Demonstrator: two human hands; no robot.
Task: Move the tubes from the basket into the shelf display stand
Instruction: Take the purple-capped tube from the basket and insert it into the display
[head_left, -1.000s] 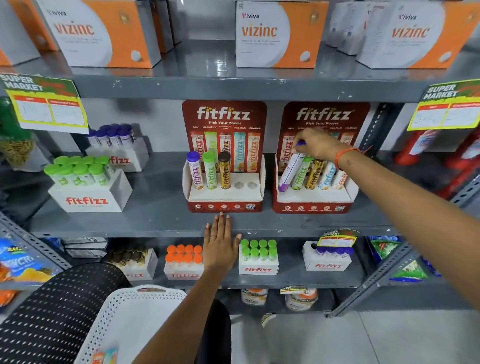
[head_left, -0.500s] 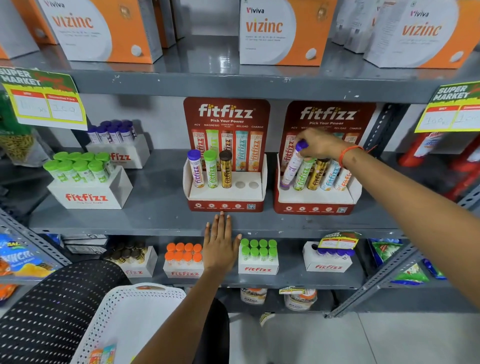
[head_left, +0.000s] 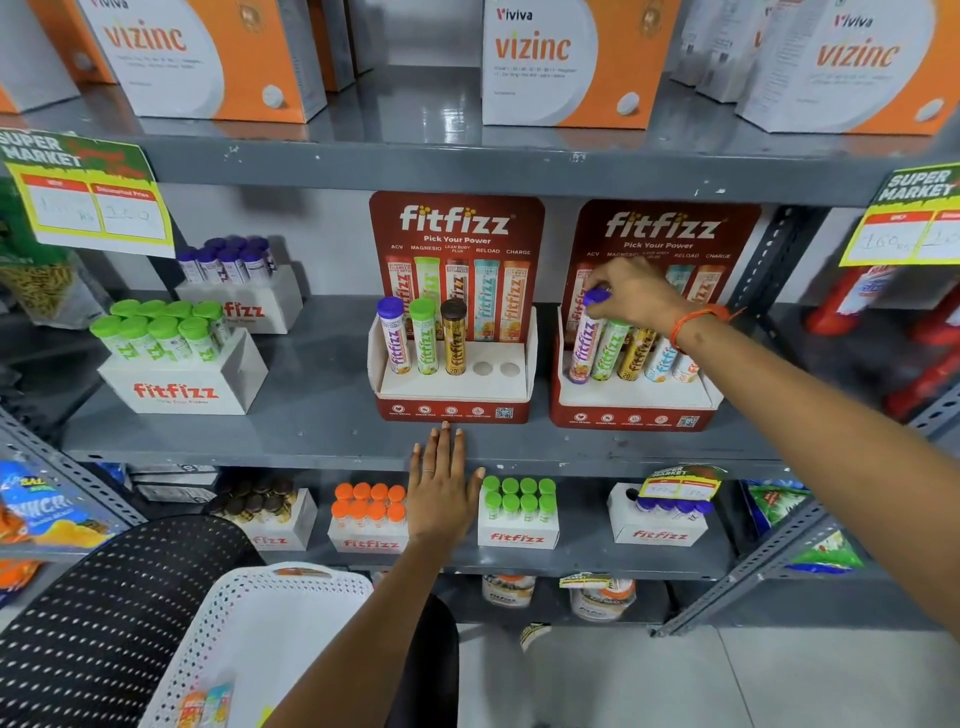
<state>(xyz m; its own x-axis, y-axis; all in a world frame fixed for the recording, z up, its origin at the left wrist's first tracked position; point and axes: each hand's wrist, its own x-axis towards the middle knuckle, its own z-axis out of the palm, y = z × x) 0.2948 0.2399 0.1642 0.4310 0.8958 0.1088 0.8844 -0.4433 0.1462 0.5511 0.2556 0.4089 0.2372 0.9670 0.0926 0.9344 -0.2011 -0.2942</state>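
Two red fitfizz display stands sit on the middle shelf. The left stand (head_left: 452, 387) holds three upright tubes, purple-, green- and brown-capped, and shows two bare holes at its right. The right stand (head_left: 636, 402) carries several tubes. My right hand (head_left: 636, 296) grips the purple cap of a purple tube (head_left: 584, 348) standing in that stand's leftmost slot. My left hand (head_left: 441, 486) lies flat, fingers together, on the shelf's front edge below the left stand. A white perforated basket (head_left: 249, 623) is at the bottom, with an orange and a teal tube (head_left: 205, 706) lying in it.
White fitfizz boxes of green-capped (head_left: 171, 358) and purple-capped tubes (head_left: 234, 280) stand at the left of the shelf. The lower shelf holds more boxes, orange (head_left: 369, 519) and green (head_left: 519, 512). Orange vizinc cartons (head_left: 566, 62) fill the top shelf. Price tags hang off the shelf edge.
The purple tube has gone from leaning to nearly upright in the right stand's leftmost slot, with my right hand still on its cap. My left hand has stayed put.
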